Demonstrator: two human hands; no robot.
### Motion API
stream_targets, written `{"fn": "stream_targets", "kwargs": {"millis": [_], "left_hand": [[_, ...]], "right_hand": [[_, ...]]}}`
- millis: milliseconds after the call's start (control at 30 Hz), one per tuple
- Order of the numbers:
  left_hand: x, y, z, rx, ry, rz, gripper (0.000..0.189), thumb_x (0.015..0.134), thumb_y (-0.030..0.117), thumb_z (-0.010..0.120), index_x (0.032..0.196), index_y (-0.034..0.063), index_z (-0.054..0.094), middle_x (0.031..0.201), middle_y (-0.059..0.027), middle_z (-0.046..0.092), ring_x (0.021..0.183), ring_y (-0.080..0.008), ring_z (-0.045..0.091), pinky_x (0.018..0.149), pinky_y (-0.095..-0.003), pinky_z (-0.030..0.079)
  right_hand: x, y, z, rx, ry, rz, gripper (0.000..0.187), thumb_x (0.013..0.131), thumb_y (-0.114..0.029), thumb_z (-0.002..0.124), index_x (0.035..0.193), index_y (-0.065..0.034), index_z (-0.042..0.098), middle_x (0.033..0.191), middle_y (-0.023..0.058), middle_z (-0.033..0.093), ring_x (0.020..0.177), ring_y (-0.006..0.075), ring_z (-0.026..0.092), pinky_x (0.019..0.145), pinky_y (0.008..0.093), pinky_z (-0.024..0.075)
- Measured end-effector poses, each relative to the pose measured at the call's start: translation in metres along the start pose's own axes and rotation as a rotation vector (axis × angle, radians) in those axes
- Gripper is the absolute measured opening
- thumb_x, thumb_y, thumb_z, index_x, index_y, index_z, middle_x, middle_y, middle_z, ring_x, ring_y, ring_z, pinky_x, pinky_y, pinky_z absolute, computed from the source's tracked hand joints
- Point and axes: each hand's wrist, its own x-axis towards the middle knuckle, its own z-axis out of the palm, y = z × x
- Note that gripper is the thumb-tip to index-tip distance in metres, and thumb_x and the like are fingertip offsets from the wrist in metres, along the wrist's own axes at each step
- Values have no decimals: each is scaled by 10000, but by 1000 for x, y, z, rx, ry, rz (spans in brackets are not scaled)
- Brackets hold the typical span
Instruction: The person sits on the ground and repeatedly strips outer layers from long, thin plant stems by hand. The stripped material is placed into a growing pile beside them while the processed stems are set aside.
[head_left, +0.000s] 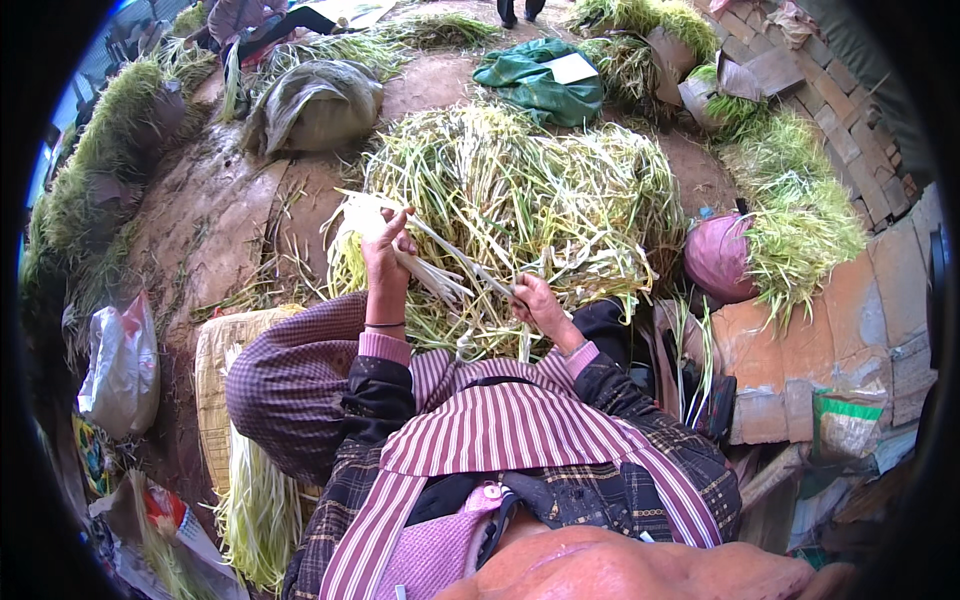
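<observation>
My left hand (388, 247) is closed around a small bunch of pale stalks (431, 277), probably blanched garlic greens. Their white ends point down to the right, while yellowish leaves hang to the left of the fist. From this hand a stalk (461, 259) slants across to my right hand (540, 304), whose fingers pinch its far end. Whether a small tool is also in those fingers, I cannot tell. Under and beyond both hands spreads a large heap of similar greens (525, 187). A striped apron (510, 427) covers my lap at its near edge.
Beside my left knee, pale stalks (259, 510) lie against a yellow woven sack (214, 397). A white plastic bag (120, 371) stands farther left. On the right are a pink bundle (720, 255) of greens and flattened cardboard (810, 337). Covered bundles and a seated person (240, 22) are beyond.
</observation>
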Motion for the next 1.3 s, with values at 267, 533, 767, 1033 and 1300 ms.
{"fn": "stream_targets", "kwargs": {"millis": [267, 533, 767, 1033, 1300], "left_hand": [[-16, -37, 19, 222, -153, -163, 320, 841, 159, 624, 1078, 3, 475, 784, -111, 631, 458, -80, 470, 399, -219, 414], [-19, -38, 17, 332, -179, -206, 205, 836, 202, 598, 827, -2, 582, 588, -59, 569, 397, -96, 459, 373, -227, 383], [-15, -40, 5, 436, -201, -259, 217, 806, 210, 584, 715, 12, 585, 483, -29, 490, 384, -108, 448, 367, -237, 379], [-8, -45, -7, 392, -103, -263, 144, 801, 156, 560, 833, 18, 537, 653, -105, 620, 406, -98, 478, 367, -218, 411], [16, -33, -35, 92, 47, -260, 138, 847, 155, 540, 909, 41, 495, 647, -54, 566, 436, -105, 473, 381, -254, 434]], "right_hand": [[34, -25, 51, 134, 11, -232, 93, 904, -154, 521, 872, -70, 498, 626, -36, 493, 447, 27, 436, 375, 172, 327], [36, -22, 47, 20, 143, -277, 119, 911, -160, 509, 868, -51, 486, 700, 33, 594, 533, 87, 554, 469, 212, 464], [37, -23, 43, 223, 201, -389, 114, 901, -125, 503, 844, -35, 463, 729, 40, 589, 635, 116, 602, 595, 224, 496], [25, -45, 30, 546, 55, -395, 103, 901, -159, 539, 911, -57, 536, 764, 117, 643, 580, 143, 581, 535, 254, 467], [2, -79, 15, 713, -2, -447, 74, 885, -158, 570, 876, -88, 548, 755, 20, 598, 606, 115, 570, 514, 270, 473]]}}
